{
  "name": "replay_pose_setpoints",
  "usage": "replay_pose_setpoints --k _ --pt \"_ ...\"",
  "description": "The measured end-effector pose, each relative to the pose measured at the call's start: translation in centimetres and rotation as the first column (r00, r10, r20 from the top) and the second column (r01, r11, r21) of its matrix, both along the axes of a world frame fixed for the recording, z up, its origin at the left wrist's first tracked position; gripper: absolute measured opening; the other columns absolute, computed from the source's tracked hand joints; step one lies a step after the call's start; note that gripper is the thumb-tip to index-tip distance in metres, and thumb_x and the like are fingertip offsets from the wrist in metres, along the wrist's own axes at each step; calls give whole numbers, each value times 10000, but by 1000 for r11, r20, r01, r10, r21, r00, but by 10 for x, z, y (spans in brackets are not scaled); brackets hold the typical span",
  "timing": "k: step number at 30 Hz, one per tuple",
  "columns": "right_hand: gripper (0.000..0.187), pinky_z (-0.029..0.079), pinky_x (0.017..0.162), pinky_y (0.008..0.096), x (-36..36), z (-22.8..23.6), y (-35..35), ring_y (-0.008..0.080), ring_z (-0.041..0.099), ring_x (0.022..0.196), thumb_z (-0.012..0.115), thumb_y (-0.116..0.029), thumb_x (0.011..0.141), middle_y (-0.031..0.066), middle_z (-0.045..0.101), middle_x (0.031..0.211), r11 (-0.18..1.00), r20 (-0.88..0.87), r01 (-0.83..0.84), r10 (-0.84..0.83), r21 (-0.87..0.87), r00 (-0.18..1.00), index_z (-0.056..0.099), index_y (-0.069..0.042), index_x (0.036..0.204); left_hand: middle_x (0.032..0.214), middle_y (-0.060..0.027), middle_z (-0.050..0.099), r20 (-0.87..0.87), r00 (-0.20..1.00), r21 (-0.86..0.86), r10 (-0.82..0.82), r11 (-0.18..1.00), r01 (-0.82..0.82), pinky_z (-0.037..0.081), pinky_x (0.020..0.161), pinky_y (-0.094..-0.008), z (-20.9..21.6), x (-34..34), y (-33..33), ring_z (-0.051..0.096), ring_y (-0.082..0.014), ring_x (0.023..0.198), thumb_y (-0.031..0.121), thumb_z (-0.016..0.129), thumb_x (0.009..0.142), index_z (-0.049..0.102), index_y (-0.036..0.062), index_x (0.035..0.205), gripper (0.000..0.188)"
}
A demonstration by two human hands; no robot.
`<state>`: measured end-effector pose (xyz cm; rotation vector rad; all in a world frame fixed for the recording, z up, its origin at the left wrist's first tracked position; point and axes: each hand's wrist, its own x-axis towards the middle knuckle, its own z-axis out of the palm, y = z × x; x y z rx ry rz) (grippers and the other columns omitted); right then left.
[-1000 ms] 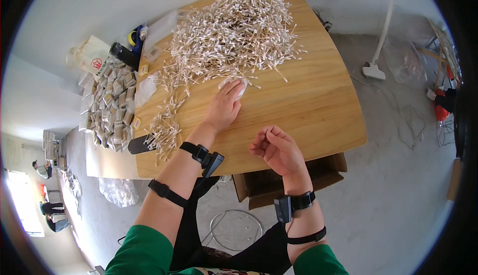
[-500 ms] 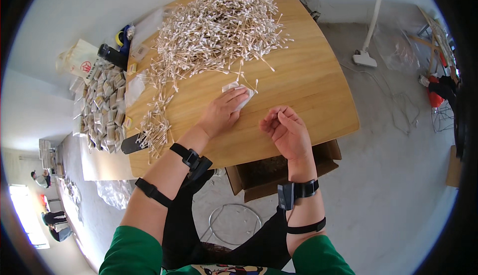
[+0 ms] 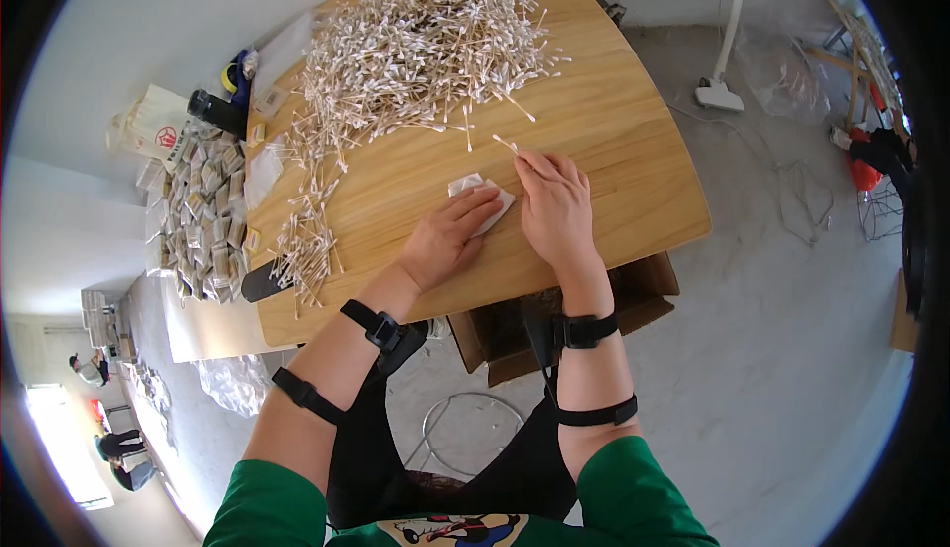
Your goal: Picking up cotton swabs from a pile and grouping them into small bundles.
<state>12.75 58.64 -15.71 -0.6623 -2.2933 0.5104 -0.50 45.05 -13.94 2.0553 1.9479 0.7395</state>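
Observation:
A folded white tissue [image 3: 500,207] lies on the wooden table, under the fingers of my left hand [image 3: 447,235], which is closed over its near side. To the right, my right hand [image 3: 556,205] hovers over the tabletop with its fingers together. A cotton swab [image 3: 504,143] sticks out from its fingertips, apparently pinched there; the palm side is hidden. Beyond both hands spreads a big heap of cotton swabs [image 3: 421,47], with a few strays along its near edge. Another small pile of swabs [image 3: 305,240] sits left of my left hand.
Many small packed bundles [image 3: 203,205] are stacked on the left, beside a black bottle [image 3: 216,111] and a pale bag [image 3: 148,121]. An open cardboard box [image 3: 633,299] stands below the table's front edge [image 3: 683,240]. On the floor at right is a white pole base [image 3: 719,97].
My right hand has moved forward and left, turning palm down, and now meets a cotton swab near the tissue. My left hand stays on the tissue, shifted slightly in view.

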Motion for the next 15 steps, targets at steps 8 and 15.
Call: replay_pose_setpoints --k 8,15 --pt "231 434 799 378 9 -4 16 284 556 916 594 -16 750 73 632 970 993 -41 -75 71 -91 997 624 -44 977 1326 -116 469 13 1000 -24 3 1000 -3 372 1045 -388 -4 13 -13 444 -311 1229 16 564 726 499 54 1250 529" --pt "184 449 742 394 33 -5 27 305 549 842 602 10 751 105 594 839 935 -97 63 -103 -349 990 606 -41 928 1322 -117 474 47 998 -23 -50 998 51 377 1038 -388 0 32 -12 446 -307 1227 21 571 734 498 55 1251 523"
